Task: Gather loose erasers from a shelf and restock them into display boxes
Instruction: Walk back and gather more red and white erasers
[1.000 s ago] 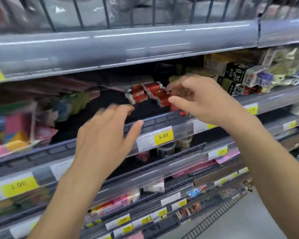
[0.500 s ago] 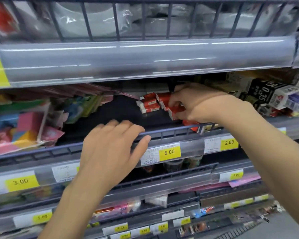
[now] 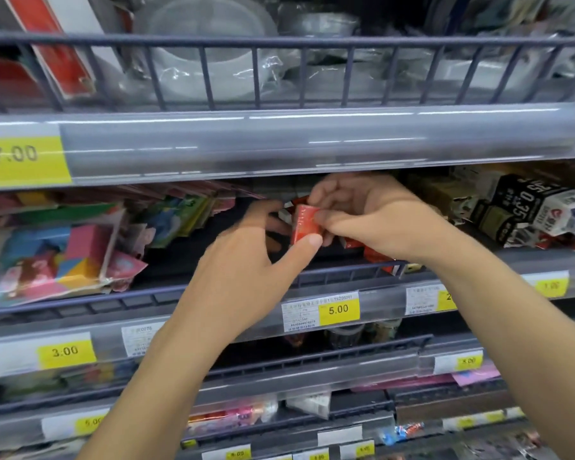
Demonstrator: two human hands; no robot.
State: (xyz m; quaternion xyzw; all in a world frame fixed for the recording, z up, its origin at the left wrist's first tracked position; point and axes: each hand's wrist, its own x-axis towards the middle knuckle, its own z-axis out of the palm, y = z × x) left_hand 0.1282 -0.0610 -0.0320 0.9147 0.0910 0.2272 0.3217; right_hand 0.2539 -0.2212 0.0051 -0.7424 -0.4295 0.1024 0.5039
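Observation:
A red-sleeved eraser (image 3: 305, 223) is held upright over the dark middle shelf (image 3: 346, 273). My right hand (image 3: 372, 214) pinches its right edge between thumb and fingers. My left hand (image 3: 246, 270) has its thumb under the eraser's lower edge and its fingers reaching behind it. More red erasers (image 3: 375, 255) lie loose on the shelf below and behind my right hand, mostly hidden by both hands. No display box for the erasers is plainly visible.
Coloured paper packs (image 3: 63, 247) fill the shelf's left part. Black and white boxes (image 3: 518, 207) crowd the right. A wire rail (image 3: 312, 277) runs along the shelf front, with price tags (image 3: 337, 310) below. The upper shelf (image 3: 279, 141) overhangs closely.
My right hand picked a red eraser off the shelf and lifted it. My left hand rose from the front rail up to the eraser. The camera moved closer and tilted up.

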